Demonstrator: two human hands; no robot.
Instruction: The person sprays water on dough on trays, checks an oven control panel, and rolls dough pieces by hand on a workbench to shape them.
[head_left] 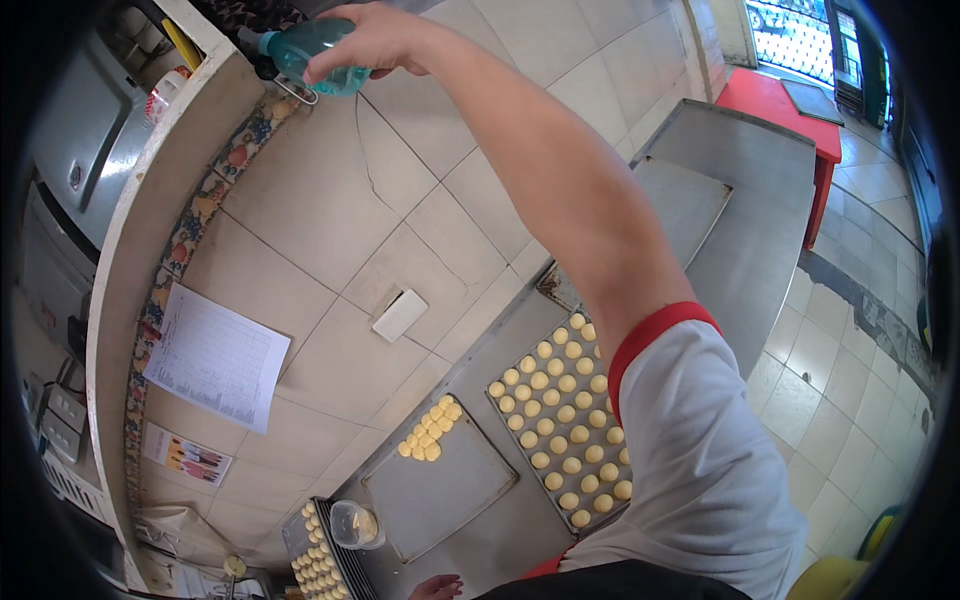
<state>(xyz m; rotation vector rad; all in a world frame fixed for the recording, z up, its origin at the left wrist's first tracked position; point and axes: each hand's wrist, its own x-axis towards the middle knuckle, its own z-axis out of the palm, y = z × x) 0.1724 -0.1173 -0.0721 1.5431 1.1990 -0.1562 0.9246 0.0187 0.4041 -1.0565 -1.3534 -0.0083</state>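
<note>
My right hand (385,42) is wrapped round a see-through teal bottle (318,50), which looks like a spray bottle, up by the top of the tiled wall. The bottle lies tilted, its neck toward the wall ledge and a wire hook (298,92) just beneath it. At the lower edge my left hand (437,588) shows only in part, low over the metal table, fingers loosely apart and nothing visible in them. Nearest to it is a metal tray (440,500) with a cluster of pale yellow dough balls (430,428) at its far corner.
Another tray (500,412) holds rows of dough balls (567,413), partly behind my right arm. A clear plastic tub (352,524) and stacked trays (340,560) of dough balls stand at left. A paper sheet (218,355) hangs on the wall; a red table (770,105) stands far right.
</note>
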